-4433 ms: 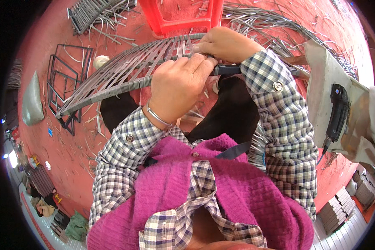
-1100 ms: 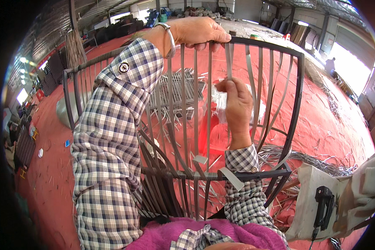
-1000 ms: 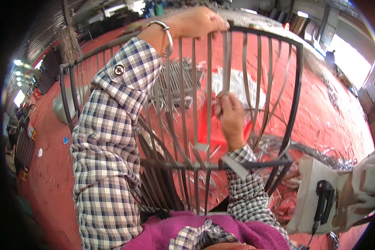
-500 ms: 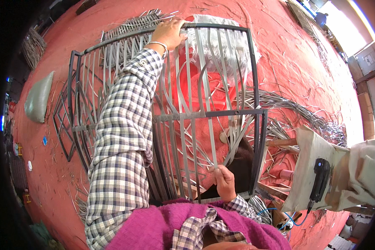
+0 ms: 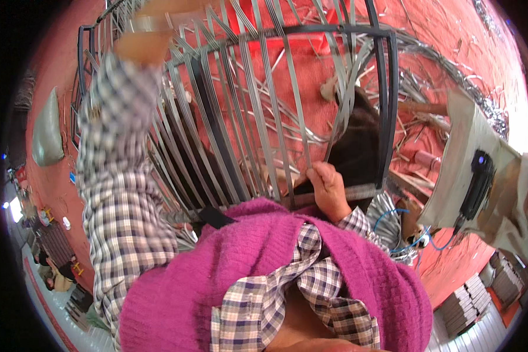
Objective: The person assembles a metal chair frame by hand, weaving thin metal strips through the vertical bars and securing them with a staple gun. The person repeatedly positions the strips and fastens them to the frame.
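A dark metal frame [image 5: 386,111] leans in front of me, with flat grey strips running lengthwise across it and woven over its middle bar. My right hand [image 5: 331,189] is closed near the frame's lower edge, pinching the end of one grey strip [image 5: 299,111] between thumb and fingers. That strip runs up from the fingers past the middle bar. At the upper left, my left hand [image 5: 152,38] is smeared by motion over the strips. Whether its fingers hold anything does not show.
A black power tool [image 5: 477,185] lies on a cloth-covered stand [image 5: 446,158] at the right, joined to a blue hose [image 5: 393,218]. Loose grey strips [image 5: 446,67] lie in a heap beyond it. A grey sack [image 5: 47,132] sits on the red floor at the left.
My left hand has left the far bar and moved left and nearer. The view has tilted down, so the frame appears higher. My right hand still pinches the strip.
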The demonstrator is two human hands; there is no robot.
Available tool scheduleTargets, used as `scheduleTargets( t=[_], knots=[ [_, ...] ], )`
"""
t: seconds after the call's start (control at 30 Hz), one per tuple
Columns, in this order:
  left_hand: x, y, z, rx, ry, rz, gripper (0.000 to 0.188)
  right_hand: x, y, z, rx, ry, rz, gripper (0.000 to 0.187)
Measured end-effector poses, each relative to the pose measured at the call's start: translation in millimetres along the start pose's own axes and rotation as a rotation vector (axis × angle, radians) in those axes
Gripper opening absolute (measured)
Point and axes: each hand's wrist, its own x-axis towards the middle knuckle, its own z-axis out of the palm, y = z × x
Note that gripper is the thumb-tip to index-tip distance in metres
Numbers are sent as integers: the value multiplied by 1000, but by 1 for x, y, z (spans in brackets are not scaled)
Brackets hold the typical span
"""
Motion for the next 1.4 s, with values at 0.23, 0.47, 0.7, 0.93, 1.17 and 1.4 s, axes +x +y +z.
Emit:
scheduleTargets(
  t=[0.23,0.47,0.7,0.93,1.17,1.4],
  knots=[
    [-43,103,95,239,-670,281,15,11,-26,-1,73,125,-47,8],
    [-100,153,146,431,-731,244,7,-92,-15,-21,490,123,369,14],
    [-104,171,189,370,-1047,213,20,-81,37,8,878,124,175,37],
    [-85,160,172,458,-963,60,19,-32,27,21,540,-264,293,15],
    [-164,183,124,125,-2,-85,55,-38,17,11,679,-229,211,26],
    [-179,174,153,211,13,-139,56,-35,22,-4,50,-297,85,13]
  ],
)
